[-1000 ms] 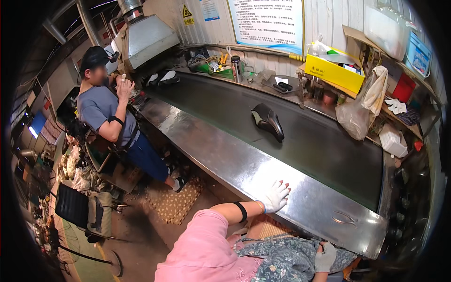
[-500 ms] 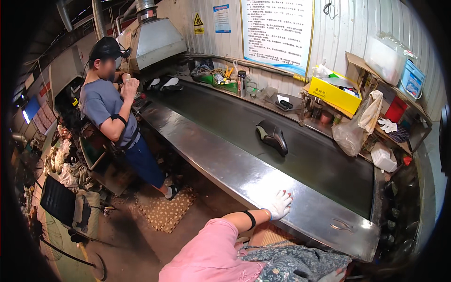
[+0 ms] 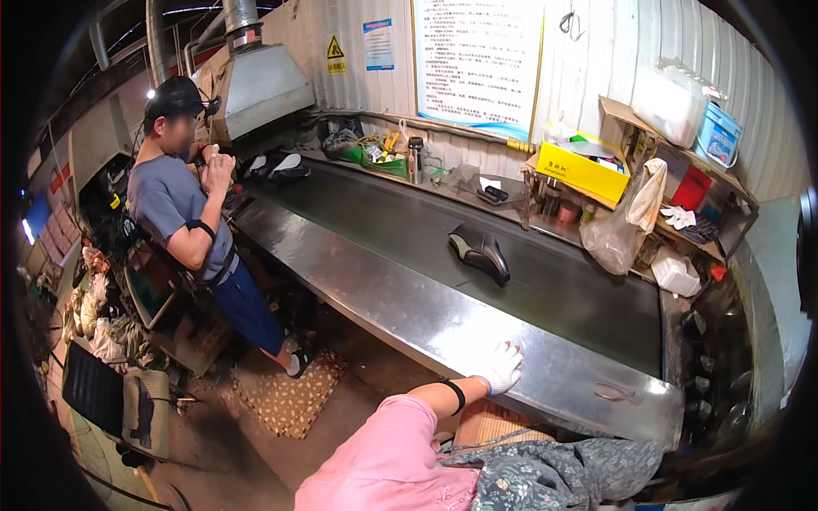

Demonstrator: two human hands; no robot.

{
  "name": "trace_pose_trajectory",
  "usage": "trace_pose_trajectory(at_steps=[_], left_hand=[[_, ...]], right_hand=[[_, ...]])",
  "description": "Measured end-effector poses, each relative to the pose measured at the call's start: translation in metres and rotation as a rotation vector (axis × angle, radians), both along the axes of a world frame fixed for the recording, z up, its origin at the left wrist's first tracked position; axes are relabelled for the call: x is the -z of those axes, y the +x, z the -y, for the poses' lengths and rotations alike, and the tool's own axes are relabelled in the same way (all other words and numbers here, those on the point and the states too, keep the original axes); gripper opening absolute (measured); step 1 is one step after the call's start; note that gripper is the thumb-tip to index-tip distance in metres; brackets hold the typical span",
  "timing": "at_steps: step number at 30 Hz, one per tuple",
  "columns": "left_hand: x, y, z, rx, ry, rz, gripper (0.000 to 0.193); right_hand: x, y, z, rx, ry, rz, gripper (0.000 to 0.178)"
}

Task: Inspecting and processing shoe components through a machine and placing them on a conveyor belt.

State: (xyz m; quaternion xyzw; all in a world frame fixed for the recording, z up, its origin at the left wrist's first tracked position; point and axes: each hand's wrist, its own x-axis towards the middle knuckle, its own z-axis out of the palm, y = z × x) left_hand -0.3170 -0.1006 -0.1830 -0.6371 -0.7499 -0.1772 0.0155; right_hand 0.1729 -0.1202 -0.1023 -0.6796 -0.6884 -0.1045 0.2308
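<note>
My left hand [image 3: 501, 368], in a white glove with a black band at the wrist, rests flat on the steel rim [image 3: 409, 315] of a long conveyor table, and it holds nothing. A pink sleeve covers that arm from the lower edge up. My right hand is out of the picture. On the dark belt [image 3: 545, 289], an arm's length beyond my left hand, lies a black shoe [image 3: 481, 251] on its own. Two more shoes [image 3: 277, 166] sit at the belt's far left end.
A person in a grey shirt and black cap [image 3: 183, 213] stands at the table's left end with hands raised near the face. Behind the belt a shelf holds a yellow box [image 3: 584, 166], a hanging plastic bag [image 3: 622, 230] and small items. A woven mat [image 3: 285, 392] lies on the floor.
My gloved right hand, seen low at the right a second ago, has dropped out of view. The left hand stays on the steel rim. The view has tilted slightly.
</note>
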Motion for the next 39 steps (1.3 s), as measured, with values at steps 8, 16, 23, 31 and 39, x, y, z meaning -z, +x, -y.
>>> trace_pose_trajectory(at_steps=[8, 16, 23, 31, 39], left_hand=[[0.005, -0.004, 0.001, 0.058, 0.007, 0.135, 0.049], [0.008, -0.005, 0.004, 0.049, 0.056, 0.155, 0.049], [0.013, -0.006, 0.001, 0.093, 0.140, 0.074, 0.046], [-0.044, -0.005, -0.004, 0.024, -0.097, 0.210, 0.046], [-0.056, -0.131, -0.177, -0.688, 0.326, 0.648, 0.076]], right_hand=[[-0.001, 0.101, 0.001, 0.174, -0.165, 0.072, 0.033], [-0.016, 0.124, -0.012, 0.044, -0.339, 0.090, 0.033], [-0.031, -0.035, -0.060, -0.133, -0.065, -0.284, 0.035], [-0.007, -0.058, -0.076, -0.182, -0.064, 0.037, 0.038], [0.002, -0.055, -0.081, -0.191, -0.088, 0.012, 0.040]])
